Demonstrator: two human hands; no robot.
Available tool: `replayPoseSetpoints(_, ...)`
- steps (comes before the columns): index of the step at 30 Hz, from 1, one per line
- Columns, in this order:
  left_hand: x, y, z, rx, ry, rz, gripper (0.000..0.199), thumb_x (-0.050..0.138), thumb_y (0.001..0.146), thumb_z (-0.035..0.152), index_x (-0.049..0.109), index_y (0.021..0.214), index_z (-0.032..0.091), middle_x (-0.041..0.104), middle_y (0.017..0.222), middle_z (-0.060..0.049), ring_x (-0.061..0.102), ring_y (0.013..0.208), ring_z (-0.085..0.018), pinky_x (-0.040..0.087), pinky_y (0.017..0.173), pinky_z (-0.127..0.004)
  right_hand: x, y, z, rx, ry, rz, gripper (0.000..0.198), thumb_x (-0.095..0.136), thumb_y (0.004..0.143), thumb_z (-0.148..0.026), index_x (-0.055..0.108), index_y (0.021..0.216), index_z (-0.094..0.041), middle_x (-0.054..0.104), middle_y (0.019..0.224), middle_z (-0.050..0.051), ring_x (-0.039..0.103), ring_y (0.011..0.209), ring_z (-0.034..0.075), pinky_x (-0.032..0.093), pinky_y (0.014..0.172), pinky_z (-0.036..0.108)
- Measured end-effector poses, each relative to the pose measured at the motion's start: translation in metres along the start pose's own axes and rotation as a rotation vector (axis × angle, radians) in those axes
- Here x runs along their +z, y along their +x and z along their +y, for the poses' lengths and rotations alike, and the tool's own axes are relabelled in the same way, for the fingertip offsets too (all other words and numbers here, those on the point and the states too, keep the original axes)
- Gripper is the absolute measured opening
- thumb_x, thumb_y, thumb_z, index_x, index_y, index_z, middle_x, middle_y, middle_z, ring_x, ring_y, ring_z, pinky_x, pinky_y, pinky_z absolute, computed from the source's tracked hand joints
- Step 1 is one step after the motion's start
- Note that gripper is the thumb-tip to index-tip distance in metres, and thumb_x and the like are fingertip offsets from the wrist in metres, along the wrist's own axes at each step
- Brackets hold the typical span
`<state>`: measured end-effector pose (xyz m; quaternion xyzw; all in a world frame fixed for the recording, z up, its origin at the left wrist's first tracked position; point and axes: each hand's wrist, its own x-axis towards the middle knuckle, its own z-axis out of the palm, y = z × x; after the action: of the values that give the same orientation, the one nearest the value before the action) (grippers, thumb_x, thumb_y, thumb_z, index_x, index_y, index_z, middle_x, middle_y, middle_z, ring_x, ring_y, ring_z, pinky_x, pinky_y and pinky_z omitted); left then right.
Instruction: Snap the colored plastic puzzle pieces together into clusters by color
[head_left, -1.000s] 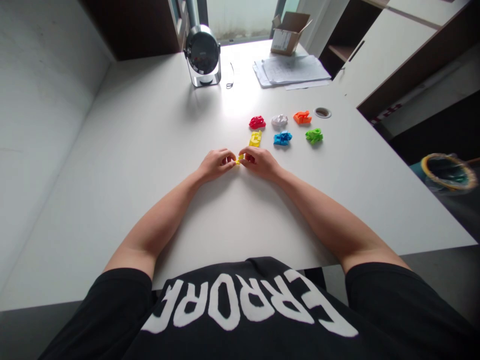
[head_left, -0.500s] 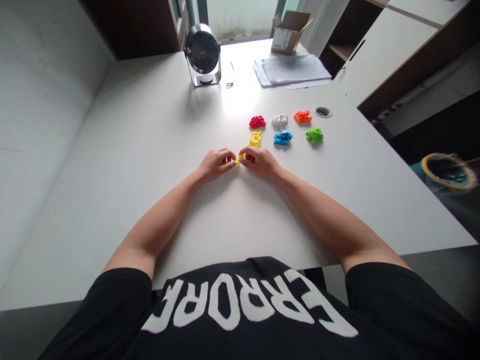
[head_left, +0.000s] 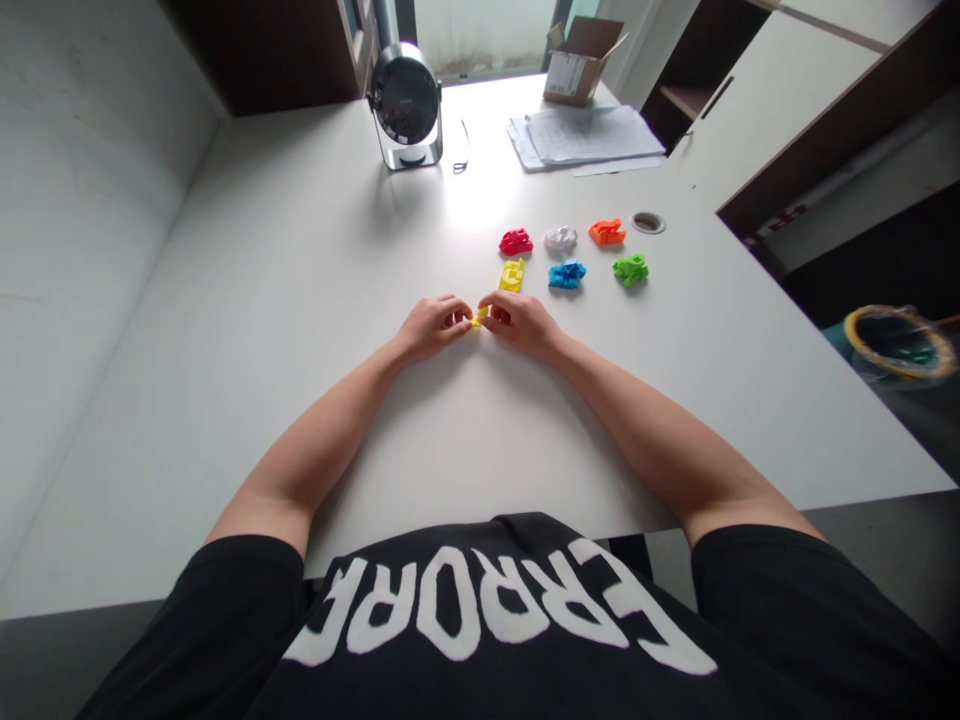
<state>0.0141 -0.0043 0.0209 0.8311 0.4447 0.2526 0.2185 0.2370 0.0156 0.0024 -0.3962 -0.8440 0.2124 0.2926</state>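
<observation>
Between my two hands a small yellow plastic piece (head_left: 481, 314) is pinched, mostly hidden by the fingers. My left hand (head_left: 435, 326) closes thumb and fingertips on its left end. On its right side, my right hand (head_left: 520, 324) grips it with curled fingers. Just beyond the right hand lies a yellow toy part (head_left: 511, 275), apparently a small vehicle body. Farther off sit small toy vehicles: red (head_left: 516, 242), white (head_left: 560, 238), orange (head_left: 607, 233), blue (head_left: 566, 275) and green (head_left: 631, 269).
On the white table (head_left: 225, 330), a round black device on a metal stand (head_left: 406, 100) stands at the back. Papers (head_left: 592, 137) and an open cardboard box (head_left: 581, 65) are at the back right. A cable hole (head_left: 648, 223) is near the right edge.
The camera view has shifted very slightly. Both hands keep nearly the same pose on the yellow piece.
</observation>
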Motion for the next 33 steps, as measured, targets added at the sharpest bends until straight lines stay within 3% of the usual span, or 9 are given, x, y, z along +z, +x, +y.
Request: replayPoseSetpoints(33,-0.0002,0.0002,0.0014,-0.011,-0.014,-0.006,0.018,0.058,0.087,0.028,0.071,0.094,0.017,0.064,0.086,-0.003,0.054,0.067,-0.011,0.045,0.068,-0.025,-0.001,-0.0001,-0.0006,0.014,0.013,-0.017,0.023,0.059,0.087,-0.032,0.067,0.104,-0.018,0.063,0.08,0.002,0.049,0.066,0.013,0.036,0.065,0.025)
